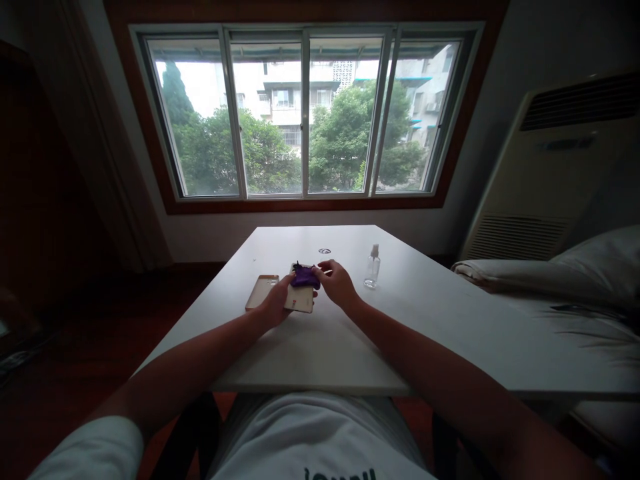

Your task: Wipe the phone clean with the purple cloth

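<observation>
– What are you counting first?
– I'm counting one left hand [276, 299] and one right hand [340, 285], so I'm getting two.
– And which smaller things are you tallying?
– I'm tallying one phone [299, 304], one phone case [259, 295], one cloth [304, 277], one spray bottle [371, 271], and one dark oval item [325, 251] that's proving too small to identify.
– What bigger things are you seeing?
– I'm seeing one table [320, 357], one window [305, 113] with four panes [265, 120], and one air conditioner [530, 173].

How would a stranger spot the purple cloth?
Below the window, over the white table, the left hand holds a pale phone. The cloth lies bunched on it, touched by the right hand. Unlike the beige case and clear bottle, it's purple.
</observation>
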Demonstrator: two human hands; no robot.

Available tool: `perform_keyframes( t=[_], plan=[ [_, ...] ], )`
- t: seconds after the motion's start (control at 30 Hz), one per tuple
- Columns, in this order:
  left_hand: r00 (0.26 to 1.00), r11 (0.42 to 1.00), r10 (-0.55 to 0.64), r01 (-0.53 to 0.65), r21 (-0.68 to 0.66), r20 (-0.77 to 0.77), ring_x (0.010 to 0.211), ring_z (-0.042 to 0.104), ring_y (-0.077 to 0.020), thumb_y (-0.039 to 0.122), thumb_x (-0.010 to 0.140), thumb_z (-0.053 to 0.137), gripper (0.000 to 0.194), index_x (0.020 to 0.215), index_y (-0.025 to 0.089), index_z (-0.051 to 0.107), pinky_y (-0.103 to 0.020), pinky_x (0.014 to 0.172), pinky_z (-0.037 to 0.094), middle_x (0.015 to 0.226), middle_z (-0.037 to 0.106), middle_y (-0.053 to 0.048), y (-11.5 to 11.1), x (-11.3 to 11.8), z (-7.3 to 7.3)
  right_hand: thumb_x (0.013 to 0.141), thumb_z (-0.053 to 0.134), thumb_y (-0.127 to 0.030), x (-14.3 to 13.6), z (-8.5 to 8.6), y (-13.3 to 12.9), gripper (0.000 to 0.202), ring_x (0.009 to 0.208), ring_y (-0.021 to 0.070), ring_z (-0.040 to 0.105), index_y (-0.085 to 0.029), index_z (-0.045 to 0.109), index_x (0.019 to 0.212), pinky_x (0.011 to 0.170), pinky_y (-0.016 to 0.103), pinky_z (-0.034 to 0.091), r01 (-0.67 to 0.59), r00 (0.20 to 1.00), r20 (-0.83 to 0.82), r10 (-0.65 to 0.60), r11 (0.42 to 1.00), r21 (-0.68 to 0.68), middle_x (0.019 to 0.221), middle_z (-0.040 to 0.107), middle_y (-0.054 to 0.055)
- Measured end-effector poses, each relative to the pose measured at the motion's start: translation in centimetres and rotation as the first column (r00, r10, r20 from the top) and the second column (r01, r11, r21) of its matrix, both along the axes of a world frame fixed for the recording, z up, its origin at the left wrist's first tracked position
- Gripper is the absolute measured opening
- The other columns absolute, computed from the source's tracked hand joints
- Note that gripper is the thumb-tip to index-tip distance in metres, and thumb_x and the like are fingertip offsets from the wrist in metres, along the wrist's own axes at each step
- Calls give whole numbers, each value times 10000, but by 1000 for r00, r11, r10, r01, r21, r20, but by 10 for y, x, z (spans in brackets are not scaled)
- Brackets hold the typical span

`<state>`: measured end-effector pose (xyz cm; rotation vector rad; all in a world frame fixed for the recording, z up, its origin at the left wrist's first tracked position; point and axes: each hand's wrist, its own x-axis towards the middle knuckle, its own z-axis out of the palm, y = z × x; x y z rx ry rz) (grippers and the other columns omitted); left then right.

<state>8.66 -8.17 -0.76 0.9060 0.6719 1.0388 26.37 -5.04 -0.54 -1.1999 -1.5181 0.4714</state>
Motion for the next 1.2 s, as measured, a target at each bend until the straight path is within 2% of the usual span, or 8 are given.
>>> perform_keyframes(
  t=[0.13, 0.33, 0.47, 0.63, 0.73, 1.03, 1.13, 1.2],
  plan=[
    [999, 1000, 5, -3, 29, -48, 857, 749, -291, 469, 968, 559, 488, 1296, 113, 621, -352, 672, 595, 1082, 748, -203, -3, 2, -2, 813, 758, -498, -2, -12, 9, 482, 704, 195, 680, -113, 656, 1086, 575, 299, 561, -222, 948, -288, 134, 928, -299, 957, 730, 134],
    [979, 994, 45, -24, 105, -200, 681, 728, -258, 556, 972, 539, 531, 1240, 106, 630, -321, 546, 565, 950, 755, -191, -7, 5, -5, 845, 751, -336, -11, -16, 3, 268, 578, 176, 646, -94, 668, 927, 445, 266, 510, -392, 855, -490, 173, 834, -389, 802, 712, 116],
    [974, 995, 15, 6, 96, -227, 722, 730, -245, 528, 915, 669, 498, 1197, 120, 627, -312, 577, 585, 981, 742, -176, -5, 5, -7, 879, 683, -208, -11, -9, 2, 133, 733, 196, 706, -100, 660, 952, 639, 316, 617, -388, 772, -629, 90, 851, -355, 902, 728, 126],
    [938, 985, 13, 48, 167, -348, 860, 715, -282, 426, 904, 707, 415, 1163, 119, 602, -348, 561, 620, 1043, 700, -172, -4, 5, -10, 916, 616, -191, -6, -9, 10, 111, 793, 202, 715, -107, 656, 975, 712, 344, 633, -297, 723, -691, 28, 915, -273, 943, 736, 124],
    [932, 976, 49, 32, 216, -358, 860, 700, -266, 391, 943, 648, 346, 1152, 120, 597, -351, 557, 630, 1017, 686, -151, -4, 5, -11, 890, 665, -197, -3, -11, 12, 145, 842, 213, 728, -105, 663, 1002, 753, 354, 640, -327, 728, -682, 72, 911, -253, 988, 744, 131],
    [909, 933, 281, -184, 309, -307, 723, 705, -235, 488, 987, 541, 395, 1043, 106, 628, -324, 527, 607, 933, 712, -147, -1, 5, -11, 831, 766, -251, -15, -10, -8, 333, 876, 252, 736, -109, 651, 1109, 697, 374, 646, -510, 801, -525, 290, 789, -343, 1038, 747, 144],
    [907, 931, 288, -190, 312, -306, 755, 722, -246, 517, 957, 595, 428, 1055, 102, 637, -334, 544, 617, 970, 721, -158, 0, 3, -10, 853, 749, -346, -19, -15, -7, 328, 833, 236, 725, -136, 653, 1087, 666, 333, 611, -449, 871, -377, 316, 824, -345, 990, 750, 116],
    [911, 935, 269, -168, 312, -314, 780, 724, -247, 517, 919, 661, 443, 1070, 101, 646, -328, 554, 619, 988, 724, -162, 0, 3, -9, 845, 746, -447, -18, -19, -4, 373, 845, 228, 707, -142, 663, 1043, 694, 304, 573, -309, 946, -200, 254, 891, -333, 966, 744, 109]
  ],
)
